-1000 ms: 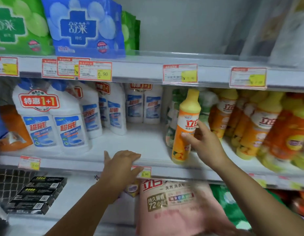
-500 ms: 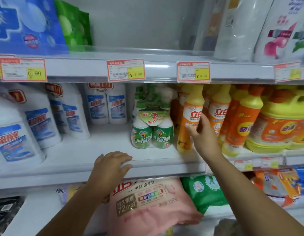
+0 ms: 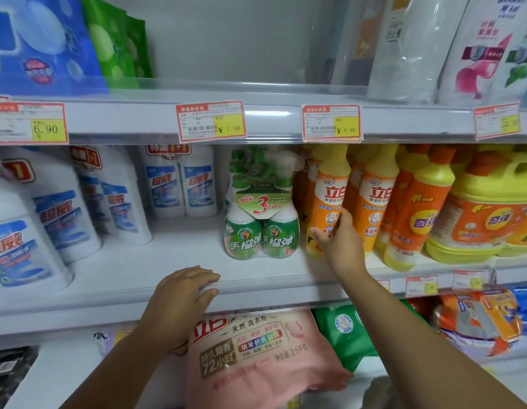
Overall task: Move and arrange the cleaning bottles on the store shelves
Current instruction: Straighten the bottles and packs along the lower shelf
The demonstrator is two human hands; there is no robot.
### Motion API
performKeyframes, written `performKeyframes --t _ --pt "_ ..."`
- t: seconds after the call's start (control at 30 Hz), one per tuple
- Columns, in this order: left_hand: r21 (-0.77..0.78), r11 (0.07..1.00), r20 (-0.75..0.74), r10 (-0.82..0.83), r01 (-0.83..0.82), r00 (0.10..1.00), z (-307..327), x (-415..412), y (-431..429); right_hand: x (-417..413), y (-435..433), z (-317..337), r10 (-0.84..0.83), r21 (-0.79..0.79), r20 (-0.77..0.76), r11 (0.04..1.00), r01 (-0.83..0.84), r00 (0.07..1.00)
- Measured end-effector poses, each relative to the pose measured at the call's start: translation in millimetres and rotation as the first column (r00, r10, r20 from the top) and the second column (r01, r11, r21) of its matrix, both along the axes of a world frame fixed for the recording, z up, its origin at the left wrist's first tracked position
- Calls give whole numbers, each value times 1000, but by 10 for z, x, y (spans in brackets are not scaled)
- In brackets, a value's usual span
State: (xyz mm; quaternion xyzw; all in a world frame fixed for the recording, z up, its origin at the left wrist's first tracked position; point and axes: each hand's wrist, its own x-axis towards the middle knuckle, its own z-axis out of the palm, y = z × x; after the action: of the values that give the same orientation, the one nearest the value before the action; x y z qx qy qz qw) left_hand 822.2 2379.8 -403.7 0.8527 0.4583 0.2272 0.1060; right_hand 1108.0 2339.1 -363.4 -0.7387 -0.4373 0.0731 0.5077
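While the middle shelf [image 3: 271, 278] carries rows of cleaners, an upright orange bottle [image 3: 327, 202] stands near its front edge, right hand [image 3: 339, 243] wrapped around it from the front; left hand [image 3: 182, 299] rests empty, fingers curled, on that edge

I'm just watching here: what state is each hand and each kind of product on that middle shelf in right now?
Right hand: gripping the orange bottle.
Orange bottle: upright, held, front of its row.
Left hand: flat on the shelf edge, holding nothing.
Green spray twin-pack: upright, untouched.
White bottles: upright, capped.
Yellow jug: upright.
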Motion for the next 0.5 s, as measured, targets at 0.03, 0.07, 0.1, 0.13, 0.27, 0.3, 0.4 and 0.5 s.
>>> performKeyframes --t 0.03,0.07,0.1,0.13,0.27,0.3,0.4,0.5 --pt "-3 1000 -1 2 -2 1000 0 1 2 4 15 -5 -5 -2 -2 1000 5 1000" --pt "-4 1000 -2 3 -3 1000 1 1 1 8 26 -10 -8 -5 -7 1000 8 1000" --pt "-9 1000 -4 3 -3 1000 3 3 5 12 38 -15 -10 -7 -14 1000 10 1000" --pt "-13 1000 -4 0 0 1000 9 6 2 12 44 -17 -12 -8 -16 1000 12 1000" --pt "-33 999 -7 0 -1 1000 19 15 -15 -3 40 -24 -19 -2 -9 1000 19 1000" --pt "-37 999 -7 1 -1 1000 16 15 -16 -8 37 -25 -22 -2 -13 1000 22 1000" --pt "-41 999 3 -1 1 1000 16 17 -19 -16 32 -28 -19 5 -19 1000 19 1000" --pt "-38 999 15 3 -2 1000 33 18 -35 -35 10 -86 -12 -7 -41 1000 11 999"
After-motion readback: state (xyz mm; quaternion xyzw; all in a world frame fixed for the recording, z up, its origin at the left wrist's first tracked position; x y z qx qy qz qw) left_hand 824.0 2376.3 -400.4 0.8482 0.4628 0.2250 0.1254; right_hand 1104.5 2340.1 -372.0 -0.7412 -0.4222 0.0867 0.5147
